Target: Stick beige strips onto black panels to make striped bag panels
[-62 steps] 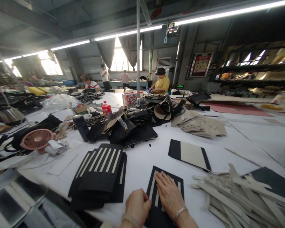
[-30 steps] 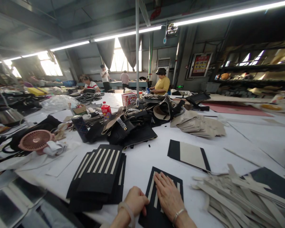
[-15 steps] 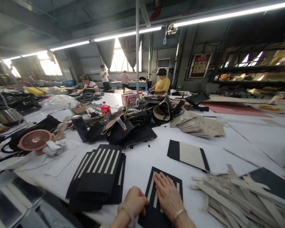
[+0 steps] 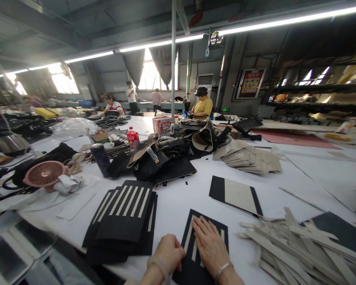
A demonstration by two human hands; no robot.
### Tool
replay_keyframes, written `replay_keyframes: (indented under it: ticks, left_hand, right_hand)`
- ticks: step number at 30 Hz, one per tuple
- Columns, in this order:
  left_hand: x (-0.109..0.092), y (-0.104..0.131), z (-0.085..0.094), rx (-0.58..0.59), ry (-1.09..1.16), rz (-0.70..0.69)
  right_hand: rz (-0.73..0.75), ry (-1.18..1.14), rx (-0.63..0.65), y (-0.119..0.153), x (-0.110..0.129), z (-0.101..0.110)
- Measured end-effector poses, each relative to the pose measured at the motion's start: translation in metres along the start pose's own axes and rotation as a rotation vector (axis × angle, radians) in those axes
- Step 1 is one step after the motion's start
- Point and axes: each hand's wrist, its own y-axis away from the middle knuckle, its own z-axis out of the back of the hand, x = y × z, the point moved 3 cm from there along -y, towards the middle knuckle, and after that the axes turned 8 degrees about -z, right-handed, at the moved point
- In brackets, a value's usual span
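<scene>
Black rectangular panel with pale strips (image 4: pixel 188 266) lies at six o'clock on white tabletop (image 4: pixel 172 206), right hand (image 4: pixel 210 242) open, flat across it; left hand (image 4: pixel 168 253) curled at its left edge, any pinch hidden. Around panel: black pale-striped stack (image 4: pixel 126 227) at ten o'clock, long grey strips (image 4: pixel 296 247) at three.

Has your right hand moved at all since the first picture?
No, not noticeably: against the black stack, the right hand keeps its place, still flat on the striped card.
</scene>
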Motion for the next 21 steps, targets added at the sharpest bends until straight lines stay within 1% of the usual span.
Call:
replay_keyframes:
  ticks: [3, 5, 7, 9, 10, 11, 13, 15, 17, 19, 20, 21]
  left_hand:
    - [-0.003, 0.005, 0.002, -0.011, -0.046, -0.017]
    - [-0.006, 0.013, 0.006, -0.031, -0.092, -0.055]
    - [-0.01, 0.021, 0.011, -0.085, -0.184, -0.147]
    - [-0.013, 0.028, 0.013, -0.14, -0.34, -0.306]
    - [-0.012, 0.03, 0.011, -0.13, -0.423, -0.393]
    - [-0.011, 0.03, 0.008, -0.091, -0.494, -0.469]
    - [-0.007, 0.03, 0.001, 0.048, -0.566, -0.558]
    - [-0.006, 0.029, -0.002, 0.145, -0.585, -0.596]
    - [-0.012, 0.029, -0.001, 0.167, -0.599, -0.609]
    - [-0.022, 0.029, 0.003, 0.156, -0.61, -0.583]
    - [-0.027, 0.029, 0.005, 0.137, -0.608, -0.56]
    - [-0.031, 0.028, 0.007, 0.094, -0.599, -0.53]
  right_hand:
    - [-0.002, 0.011, 0.011, 0.0, 0.0, 0.001]
    - [0.005, 0.017, 0.008, 0.0, 0.0, 0.001]
    - [0.017, 0.023, -0.001, 0.0, -0.001, 0.0]
    - [0.026, 0.028, -0.011, 0.001, -0.002, -0.002]
    - [0.03, 0.028, -0.015, 0.001, -0.002, -0.003]
    - [0.034, 0.027, -0.018, 0.001, -0.003, -0.004]
    - [0.033, 0.023, -0.018, 0.001, -0.002, -0.004]
    - [0.025, 0.018, -0.002, -0.002, 0.0, -0.002]
    - [0.014, 0.02, 0.03, -0.004, 0.001, 0.0]
    - [0.004, 0.044, 0.056, -0.004, 0.0, 0.0]
    - [-0.001, 0.076, 0.043, -0.002, -0.003, 0.001]
    - [-0.006, 0.127, -0.002, 0.002, -0.007, 0.002]
